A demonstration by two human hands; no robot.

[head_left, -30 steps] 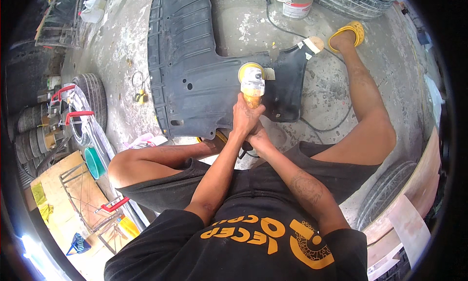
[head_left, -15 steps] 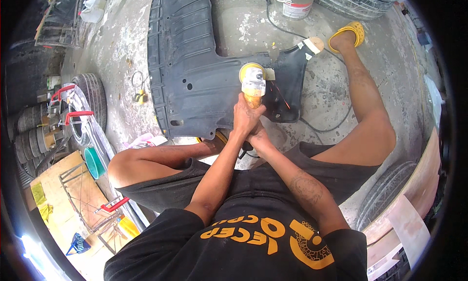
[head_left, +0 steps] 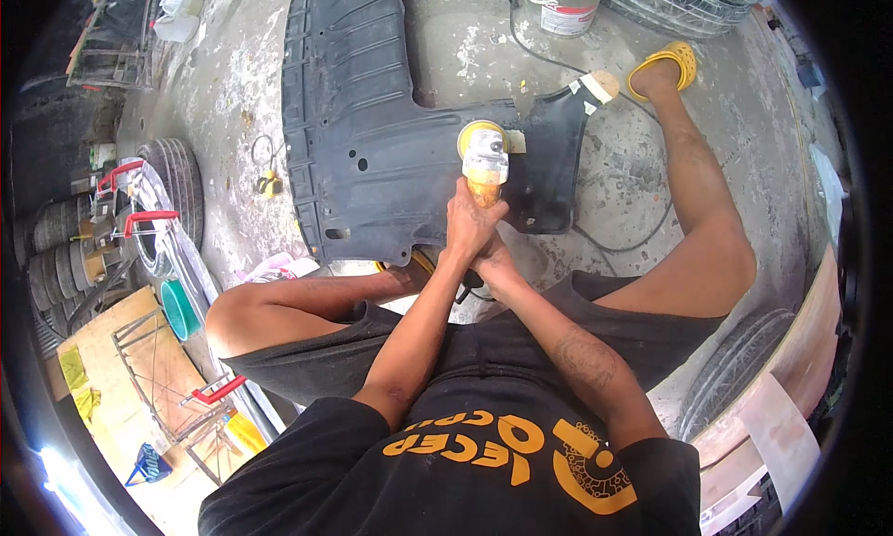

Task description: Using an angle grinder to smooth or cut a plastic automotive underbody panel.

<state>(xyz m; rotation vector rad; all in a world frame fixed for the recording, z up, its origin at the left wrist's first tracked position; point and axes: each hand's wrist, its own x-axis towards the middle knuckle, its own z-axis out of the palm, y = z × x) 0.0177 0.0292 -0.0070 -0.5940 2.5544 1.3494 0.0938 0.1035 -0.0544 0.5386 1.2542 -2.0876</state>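
An angle grinder (head_left: 485, 159) with a yellow guard and a worn, whitish head points away from me over a large black plastic panel (head_left: 372, 178). My left hand (head_left: 468, 222) is wrapped round the grinder's body just behind the head. Below it, my right hand (head_left: 493, 257) is closed round the rear of the tool, partly hidden by the left wrist. The grinder's head is over the near right part of the panel, beside a small pale patch (head_left: 516, 142). Whether the disc touches the plastic is hidden under the head.
A tan disc (head_left: 606, 82) lies at the panel's far right corner. A black cable (head_left: 642, 246) curves over the floor. Beyond stand a bucket (head_left: 562, 6) and tyres (head_left: 684, 1). A silver bar with red-handled clamps (head_left: 153, 218) and a tyre (head_left: 177, 187) are at left.
A thin orange streak, like a spark, right of the grinder is no longer visible. Hands, grinder and panel have hardly moved.
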